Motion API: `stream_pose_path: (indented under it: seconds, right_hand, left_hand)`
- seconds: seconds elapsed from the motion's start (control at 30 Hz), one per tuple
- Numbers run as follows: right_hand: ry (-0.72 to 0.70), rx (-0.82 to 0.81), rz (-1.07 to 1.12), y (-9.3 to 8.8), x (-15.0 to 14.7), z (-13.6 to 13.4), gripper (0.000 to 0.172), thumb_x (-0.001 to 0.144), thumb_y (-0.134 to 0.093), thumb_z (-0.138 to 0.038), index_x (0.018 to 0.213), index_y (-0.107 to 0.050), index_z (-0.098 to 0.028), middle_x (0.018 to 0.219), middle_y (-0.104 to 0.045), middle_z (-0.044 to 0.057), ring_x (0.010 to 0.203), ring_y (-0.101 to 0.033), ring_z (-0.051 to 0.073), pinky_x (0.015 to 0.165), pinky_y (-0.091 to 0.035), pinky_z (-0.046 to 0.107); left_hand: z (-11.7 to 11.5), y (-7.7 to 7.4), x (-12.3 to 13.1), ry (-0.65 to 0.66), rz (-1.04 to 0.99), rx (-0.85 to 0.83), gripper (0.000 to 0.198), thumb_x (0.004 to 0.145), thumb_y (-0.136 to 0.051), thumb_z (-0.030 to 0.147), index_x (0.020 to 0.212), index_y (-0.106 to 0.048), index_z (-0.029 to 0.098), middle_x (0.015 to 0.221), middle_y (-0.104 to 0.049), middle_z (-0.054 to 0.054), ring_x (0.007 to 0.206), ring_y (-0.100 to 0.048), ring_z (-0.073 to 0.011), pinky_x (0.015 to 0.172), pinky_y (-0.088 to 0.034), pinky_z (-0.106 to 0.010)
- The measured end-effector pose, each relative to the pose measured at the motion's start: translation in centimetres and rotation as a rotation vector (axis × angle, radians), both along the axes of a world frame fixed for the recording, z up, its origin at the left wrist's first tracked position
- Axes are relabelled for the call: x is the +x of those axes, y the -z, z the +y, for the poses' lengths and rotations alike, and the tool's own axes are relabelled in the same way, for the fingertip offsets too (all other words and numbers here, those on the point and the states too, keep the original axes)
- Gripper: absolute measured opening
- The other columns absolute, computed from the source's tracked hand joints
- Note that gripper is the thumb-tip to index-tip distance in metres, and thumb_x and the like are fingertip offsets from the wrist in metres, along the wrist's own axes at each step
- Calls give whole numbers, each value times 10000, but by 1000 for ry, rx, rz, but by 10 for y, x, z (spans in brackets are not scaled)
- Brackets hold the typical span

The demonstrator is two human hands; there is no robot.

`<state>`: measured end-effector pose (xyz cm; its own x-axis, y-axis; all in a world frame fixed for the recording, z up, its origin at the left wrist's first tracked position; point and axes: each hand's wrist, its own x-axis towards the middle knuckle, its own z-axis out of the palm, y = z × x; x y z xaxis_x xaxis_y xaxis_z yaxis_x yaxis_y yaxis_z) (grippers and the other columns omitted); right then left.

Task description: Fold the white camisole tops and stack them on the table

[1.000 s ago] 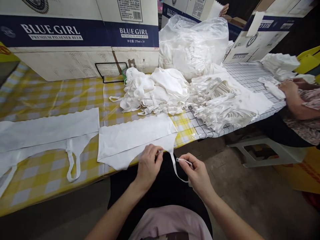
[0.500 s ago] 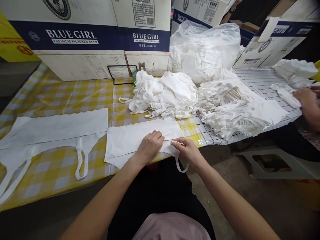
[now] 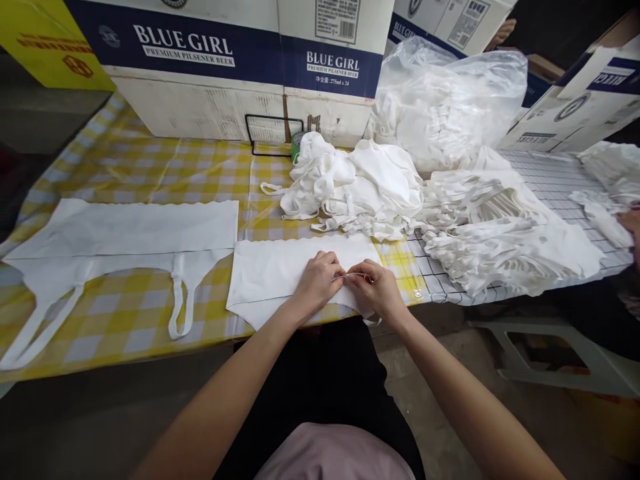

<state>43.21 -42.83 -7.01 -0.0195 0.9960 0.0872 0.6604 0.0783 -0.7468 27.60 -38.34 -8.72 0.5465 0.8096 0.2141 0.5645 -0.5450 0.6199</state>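
Observation:
A white strappy top (image 3: pixel 280 273) lies flat at the table's front edge, with its straps toward me. My left hand (image 3: pixel 316 283) is closed in a pinch above it. My right hand (image 3: pixel 376 290) also pinches, its fingertips close to the left ones. Between the two runs a thin white strap (image 3: pixel 356 274) of the top, slightly bowed. A loop of strap hangs below my right hand. To the left, a second white strappy top (image 3: pixel 140 230) is spread out, its straps hanging toward the front edge.
Heaped white tops (image 3: pixel 360 180) lie behind my hands, beside a layered stack of white garments (image 3: pixel 505 227). A filled clear plastic bag (image 3: pixel 450 93) and a beer carton (image 3: pixel 215 100) stand behind. A wire frame (image 3: pixel 273 118) and green tape roll (image 3: pixel 296 143) sit by the carton. Another person's hand (image 3: pixel 631 223) shows right.
My left hand has lifted from the cloth to the strap, and both hands' fingertips have come together. The view has shifted, so the surroundings sit further right.

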Motion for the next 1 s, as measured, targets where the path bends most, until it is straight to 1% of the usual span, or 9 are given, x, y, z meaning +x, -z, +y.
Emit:
stream_pose_path:
  seconds: [0.1,0.3,0.5,0.67,0.87,1.0]
  right_hand:
    - [-17,17,-19,2,-2,2,128,804,-541,-252,777,-655,-198,731,-583,8,614,-488,121,589,-373,238]
    - [-31,28,-45,5,-3,4,127,809,-549,-261,799,-660,-200,755,-608,9,636,-516,128,598,-377,238]
    - [-44,85,-145,5,-6,3,157,840,-517,-250,818,-662,-195,763,-597,19,635,-527,126,609,-382,233]
    - [-84,129,-320,3,-3,1,182,868,-473,-237,824,-646,-204,769,-586,13,635,-521,118,577,-340,223]
    - [-125,156,-617,1,-1,-3,263,916,-389,-221,804,-627,-216,753,-559,12,579,-477,101,492,-221,241]
    - [-147,166,-749,0,-4,-4,240,903,-403,-181,767,-600,-203,753,-560,17,584,-481,102,473,-181,259]
  left_hand:
    - [1,1,-1,0,-9,-10,100,761,-583,162,762,-679,190,829,-582,-37,860,-490,-195,755,-451,-335]
    - [1,4,-2,-1,-21,-8,90,759,-582,158,726,-663,180,810,-572,-29,838,-484,-183,752,-446,-319]
    - [0,6,-2,-10,-18,8,68,759,-587,162,723,-645,168,812,-563,-29,834,-483,-179,752,-444,-318]
    - [-1,4,-2,-9,-26,-2,76,771,-590,169,716,-641,169,806,-566,-29,840,-487,-183,731,-441,-318]
    - [-1,2,-4,-22,-112,-59,100,763,-604,159,668,-632,174,761,-578,-19,824,-499,-176,737,-443,-319]
    - [0,2,-5,-18,-152,-78,109,746,-615,148,641,-619,174,754,-583,-10,798,-500,-166,728,-447,-307]
